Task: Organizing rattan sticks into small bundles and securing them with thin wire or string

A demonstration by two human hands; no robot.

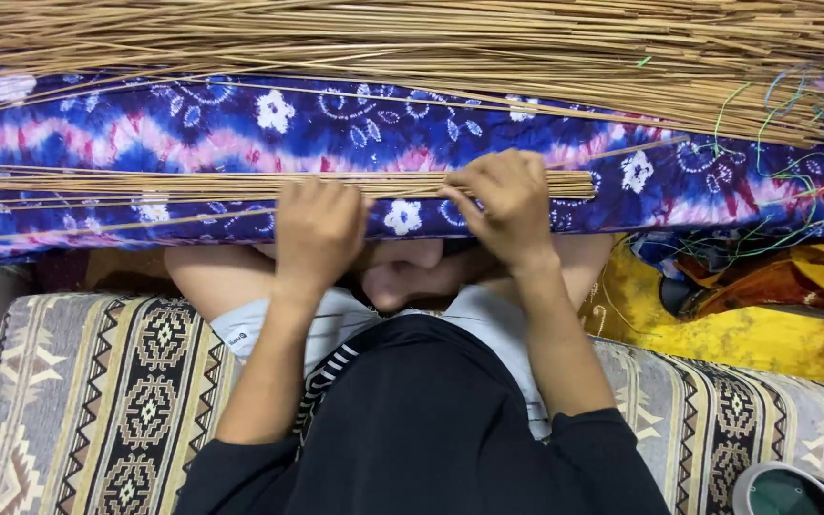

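Note:
A flat bundle of thin tan sticks lies across a blue, pink and white tie-dye cloth over my lap. My left hand rests on the bundle near its middle, fingers curled over the sticks. My right hand grips the bundle close to its right end, fingers bent around the sticks. A much larger heap of the same sticks lies beyond, along the top of the view. A few loose single sticks lie slanted on the cloth between the two.
I sit on a patterned beige and black cushion. A yellow cloth lies at the right, with green and blue threads tangled at the heap's right end. A round white-rimmed container shows at the bottom right.

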